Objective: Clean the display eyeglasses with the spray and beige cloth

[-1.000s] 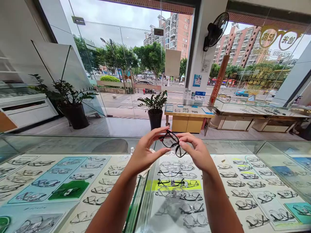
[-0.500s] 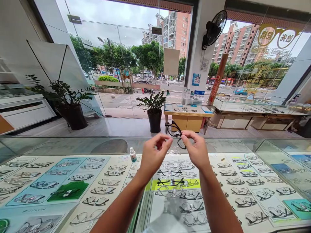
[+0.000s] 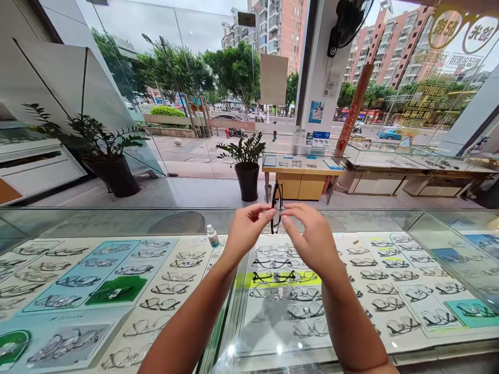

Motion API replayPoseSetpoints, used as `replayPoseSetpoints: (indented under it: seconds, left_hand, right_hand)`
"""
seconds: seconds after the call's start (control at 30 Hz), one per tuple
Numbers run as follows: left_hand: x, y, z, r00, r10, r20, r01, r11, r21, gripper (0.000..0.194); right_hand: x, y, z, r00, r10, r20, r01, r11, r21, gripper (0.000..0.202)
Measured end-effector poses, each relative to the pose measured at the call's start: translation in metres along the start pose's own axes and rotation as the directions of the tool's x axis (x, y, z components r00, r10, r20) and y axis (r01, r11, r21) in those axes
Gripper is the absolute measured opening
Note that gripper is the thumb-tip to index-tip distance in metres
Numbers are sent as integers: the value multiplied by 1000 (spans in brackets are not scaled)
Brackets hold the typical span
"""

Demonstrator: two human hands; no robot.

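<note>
A pair of black-framed eyeglasses (image 3: pixel 276 208) is held above the glass counter, turned nearly edge-on and standing upright in my view. My left hand (image 3: pixel 247 226) pinches it between thumb and fingers on its left side. Just to the right, my right hand (image 3: pixel 312 236) has thumb and fingers apart beside the frame; whether a fingertip touches it, I cannot tell. Below, under the glass, rows of eyeglasses (image 3: pixel 274 277) lie on a pale display surface, one pair across a yellow-green strip. A small white bottle (image 3: pixel 212 236) stands on the counter left of my hands.
The glass counter (image 3: pixel 234 358) spans the foreground. Beyond it stand a potted plant (image 3: pixel 248 179), a larger potted plant (image 3: pixel 117 174) and a small wooden display table (image 3: pixel 298 184). More glass showcases (image 3: pixel 376 182) line the window at right. A black wall fan (image 3: pixel 349 23) hangs above.
The eyeglasses have turned from tilted and open-faced to nearly edge-on. My left hand has taken hold of them, and my right fingers have let go and spread. The view has tipped downward.
</note>
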State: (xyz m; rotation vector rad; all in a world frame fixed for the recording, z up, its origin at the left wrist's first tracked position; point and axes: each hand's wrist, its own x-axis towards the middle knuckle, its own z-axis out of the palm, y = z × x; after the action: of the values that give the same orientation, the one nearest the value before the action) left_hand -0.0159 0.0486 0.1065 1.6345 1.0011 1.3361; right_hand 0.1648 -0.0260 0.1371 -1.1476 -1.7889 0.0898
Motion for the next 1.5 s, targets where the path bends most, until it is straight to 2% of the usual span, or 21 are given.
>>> replayPoseSetpoints:
  seconds: [0.1,0.17,0.23,0.33,0.4,0.57,0.77,1.03,1.3,1.5]
  left_hand:
    - [10,-12,-4,993,1,122,-37,955,294,35]
    - [16,-23,-2,967,-44,252,-101,838,537,29]
    - [22,-38,4,925,-127,357,-184,674,715,24]
    - [28,-65,17,874,-249,418,-260,486,834,21]
    - [30,-83,24,862,-295,413,-260,443,858,21]
    - [34,-112,30,852,-337,401,-240,428,871,21]
    - [34,-127,34,839,-365,404,-240,419,876,25]
    - [31,-133,38,832,-378,406,-242,411,879,28]
    - [28,-131,36,845,-249,473,-350,412,841,31]
    - [26,-133,38,837,-252,486,-364,409,837,35]
  right_hand:
    - [1,2,-10,993,51,-104,-51,999,-1,27]
    - [2,4,-13,981,80,-177,-79,997,14,44]
    - [2,5,-13,976,103,-194,-96,994,48,55]
    - [1,4,-11,980,138,-141,-125,987,98,59]
    - [0,2,-11,982,145,-121,-133,985,107,59]
    - [1,-2,-13,984,137,-112,-127,987,94,60]
    - [1,-3,-13,988,127,-84,-119,987,104,59]
    - [1,-3,-13,988,139,-74,-130,985,111,60]
    - [2,-4,-13,989,129,-78,-119,986,115,59]
    - [1,-3,-13,989,136,-61,-129,987,98,59]
